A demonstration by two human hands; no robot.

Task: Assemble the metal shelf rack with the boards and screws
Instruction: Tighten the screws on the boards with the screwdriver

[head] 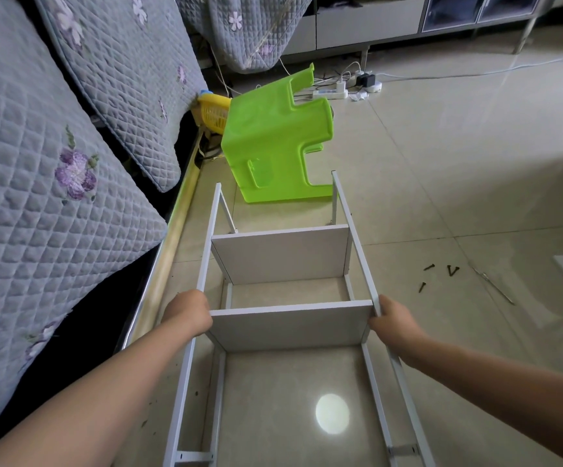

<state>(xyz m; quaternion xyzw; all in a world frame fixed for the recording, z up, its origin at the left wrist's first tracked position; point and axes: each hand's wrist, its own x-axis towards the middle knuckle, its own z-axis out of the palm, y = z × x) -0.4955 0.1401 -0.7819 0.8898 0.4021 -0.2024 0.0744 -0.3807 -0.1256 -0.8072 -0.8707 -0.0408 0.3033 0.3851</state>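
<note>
Rack lying on floor beside bed, two boards fitted between rails, left hand gripping left rail at nearer board, right hand gripping right rail, screws loose on floor right of rack, green stool tipped beyond.

rack frame: white metal;
boards: pale grey;
stool: bright green;
basket: yellow;
quilt: grey, diamond-stitched, purple flowers;
screws: black
</note>
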